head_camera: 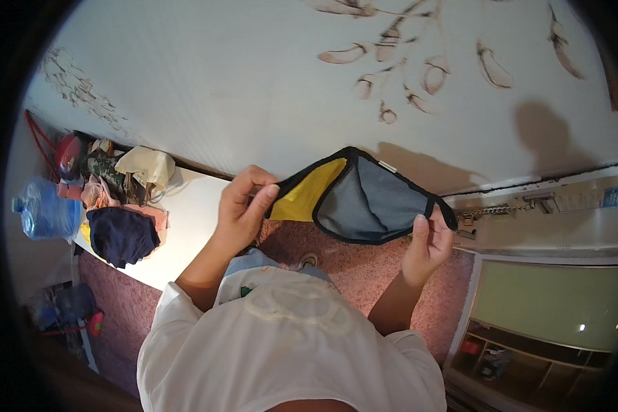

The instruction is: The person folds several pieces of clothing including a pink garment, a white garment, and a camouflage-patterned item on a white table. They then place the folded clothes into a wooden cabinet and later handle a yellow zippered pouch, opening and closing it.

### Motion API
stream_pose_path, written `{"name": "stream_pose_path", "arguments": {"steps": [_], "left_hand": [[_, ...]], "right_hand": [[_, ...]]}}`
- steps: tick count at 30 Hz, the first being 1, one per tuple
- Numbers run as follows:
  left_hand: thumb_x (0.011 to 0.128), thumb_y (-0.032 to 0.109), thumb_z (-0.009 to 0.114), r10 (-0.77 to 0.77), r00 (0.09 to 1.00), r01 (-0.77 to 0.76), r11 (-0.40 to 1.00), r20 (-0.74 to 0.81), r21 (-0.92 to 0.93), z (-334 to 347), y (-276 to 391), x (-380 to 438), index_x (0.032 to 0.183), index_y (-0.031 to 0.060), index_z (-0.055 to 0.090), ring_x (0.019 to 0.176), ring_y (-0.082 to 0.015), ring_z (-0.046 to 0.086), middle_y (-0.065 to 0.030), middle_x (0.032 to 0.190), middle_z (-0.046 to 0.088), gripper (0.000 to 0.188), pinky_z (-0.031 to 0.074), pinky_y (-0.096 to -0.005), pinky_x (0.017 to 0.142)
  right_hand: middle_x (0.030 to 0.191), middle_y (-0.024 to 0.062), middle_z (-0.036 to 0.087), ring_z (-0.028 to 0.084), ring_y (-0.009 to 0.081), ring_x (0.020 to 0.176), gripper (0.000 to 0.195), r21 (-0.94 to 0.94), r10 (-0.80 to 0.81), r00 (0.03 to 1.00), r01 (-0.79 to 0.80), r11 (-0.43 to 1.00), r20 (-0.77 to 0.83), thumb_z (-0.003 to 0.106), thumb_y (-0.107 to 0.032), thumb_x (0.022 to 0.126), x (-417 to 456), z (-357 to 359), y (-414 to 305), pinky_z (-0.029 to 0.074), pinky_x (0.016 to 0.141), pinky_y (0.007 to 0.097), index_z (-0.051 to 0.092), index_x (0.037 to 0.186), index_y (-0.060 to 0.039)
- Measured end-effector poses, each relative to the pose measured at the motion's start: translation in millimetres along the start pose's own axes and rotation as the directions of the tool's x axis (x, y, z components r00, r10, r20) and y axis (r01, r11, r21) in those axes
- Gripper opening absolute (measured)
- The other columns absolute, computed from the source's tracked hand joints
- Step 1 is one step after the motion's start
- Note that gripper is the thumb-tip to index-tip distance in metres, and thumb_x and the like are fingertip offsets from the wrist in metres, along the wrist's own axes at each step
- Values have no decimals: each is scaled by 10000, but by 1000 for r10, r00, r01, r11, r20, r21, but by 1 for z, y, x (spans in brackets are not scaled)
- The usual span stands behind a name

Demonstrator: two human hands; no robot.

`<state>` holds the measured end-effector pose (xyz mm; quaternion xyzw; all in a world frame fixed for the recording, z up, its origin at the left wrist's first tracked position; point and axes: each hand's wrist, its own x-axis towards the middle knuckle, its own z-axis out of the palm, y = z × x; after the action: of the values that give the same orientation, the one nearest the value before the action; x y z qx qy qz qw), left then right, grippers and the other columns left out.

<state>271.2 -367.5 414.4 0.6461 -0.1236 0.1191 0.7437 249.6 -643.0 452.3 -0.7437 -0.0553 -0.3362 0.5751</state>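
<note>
Stretched between both hands is a fabric piece [373,203] with a grey mesh panel, a yellow panel and black binding along its edges. A small white tag sticks out of its top edge, and a black strap loop curls at its right end. My left hand [244,208] pinches the yellow end between thumb and fingers. At the other end, my right hand [428,247] grips the lower corner beside the loop. The piece hangs in the air in front of the wall, its mesh slightly creased.
A white table [193,206] at left bears a heap of clothes with a dark blue garment [121,234] and a cream cloth [147,166]. Beyond stands a large blue water bottle [49,208]. At right is a cabinet [541,304]; chains lie on the ledge [494,211]. Reddish carpet [360,278] covers the floor.
</note>
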Motion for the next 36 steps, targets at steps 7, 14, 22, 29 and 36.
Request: {"name": "stream_pose_path", "arguments": {"steps": [7,14,22,29,36], "left_hand": [[954,78,560,98,995,-98,995,-1,26,17,9,11,921,5,567,785,-85,462,-12,866,514,80,374,-207,718],[936,187,617,146,981,-159,982,130,101,-1,11,11,907,13,574,798,-121,506,-32,831,535,182,414,-247,748],[980,217,543,158,986,-162,983,47,86,5,26,14,920,41,550,740,-77,408,22,814,480,185,344,-220,689],[977,171,569,38,987,1,970,-157,242,31,31,13,930,33,559,753,-30,407,64,813,484,146,339,-170,674],[948,104,602,-220,974,225,966,-56,125,75,25,2,984,11,582,763,-38,508,27,826,585,102,427,-186,679]], "right_hand": [[962,102,613,599,171,868,116,-94,-183,983,180,979,-20,606,26,894,23,-49,7,489,828,289,556,999,36],[940,84,602,590,146,852,151,99,-161,985,167,981,-69,564,34,894,35,-71,17,487,800,263,564,1044,13],[887,90,617,612,153,839,162,237,-88,995,97,967,-48,576,-8,900,38,-72,15,498,780,271,559,1060,18],[963,102,673,619,136,854,189,-6,-160,983,161,987,94,648,9,864,34,-66,19,486,770,253,653,1050,37],[864,78,678,615,139,764,180,-153,-114,992,120,981,49,646,94,786,16,-39,37,481,690,254,686,945,21]]}}
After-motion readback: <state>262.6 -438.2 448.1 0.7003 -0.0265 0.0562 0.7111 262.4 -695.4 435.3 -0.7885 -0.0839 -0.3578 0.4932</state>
